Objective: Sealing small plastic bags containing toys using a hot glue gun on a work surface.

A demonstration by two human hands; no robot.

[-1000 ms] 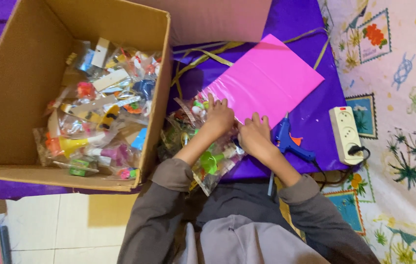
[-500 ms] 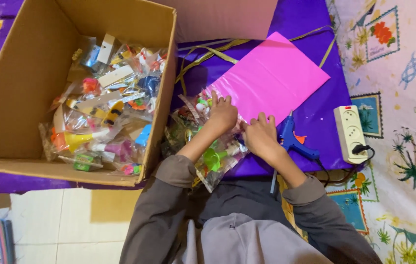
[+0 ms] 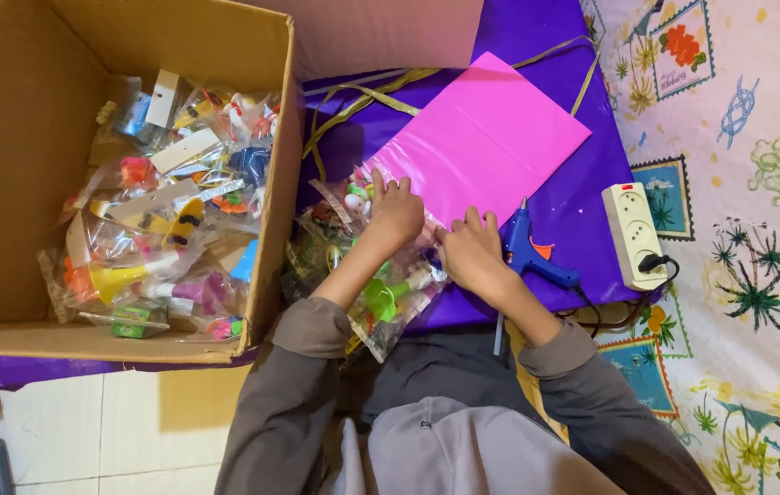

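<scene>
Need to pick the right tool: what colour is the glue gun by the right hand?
Blue with an orange trigger; glue gun, head view.

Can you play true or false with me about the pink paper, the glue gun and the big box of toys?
1. Both hands, left hand and right hand, rest at the pink sheet. True.
2. The glue gun is red. False: it is blue.
3. The cardboard box holds bagged toys. True.
4. The white power strip lies inside the box. False: it lies beside the glue gun, on the purple sheet.
</scene>
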